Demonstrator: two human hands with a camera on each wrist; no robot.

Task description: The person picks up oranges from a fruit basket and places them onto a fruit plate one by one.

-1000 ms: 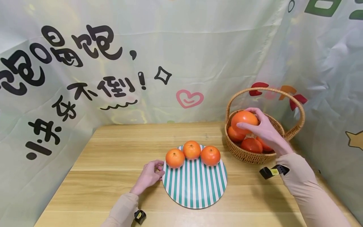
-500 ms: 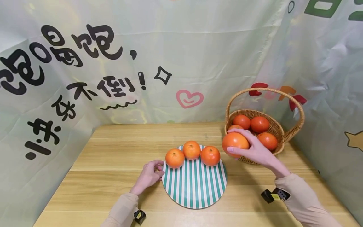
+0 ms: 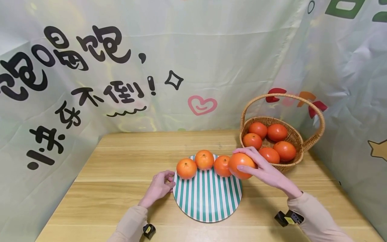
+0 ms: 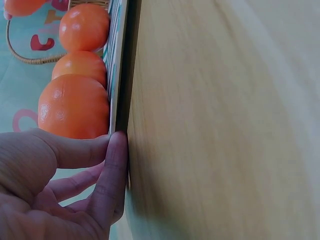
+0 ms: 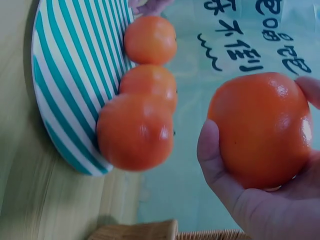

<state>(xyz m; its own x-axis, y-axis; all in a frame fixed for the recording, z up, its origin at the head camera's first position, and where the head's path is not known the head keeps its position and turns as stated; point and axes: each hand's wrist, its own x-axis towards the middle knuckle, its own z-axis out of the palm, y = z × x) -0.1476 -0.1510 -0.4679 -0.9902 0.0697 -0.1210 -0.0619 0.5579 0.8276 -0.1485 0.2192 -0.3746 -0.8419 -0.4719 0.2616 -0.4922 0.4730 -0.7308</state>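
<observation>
An orange [image 3: 242, 166] sits in the grip of my right hand [image 3: 269, 171], thumb on one side and fingers over the other. It hangs above the right rim of a round plate [image 3: 207, 201] with green and white stripes. Three more oranges lie along the plate's far edge; the rightmost orange [image 3: 222, 166] is partly covered by the held one in the head view. At the plate's left rim, my left hand [image 3: 158, 186] pinches the edge; in the left wrist view the thumb [image 4: 82, 151] lies above it and a finger below.
A wicker basket [image 3: 297, 161] with a tall handle stands at the back right, holding several oranges. Fabric walls [image 3: 181, 50] with printed writing rise behind and beside the wooden table [image 3: 115, 168].
My right hand has brought the orange out of the basket, leftward and toward me, to the plate's right side. My left hand has stayed at the plate's rim.
</observation>
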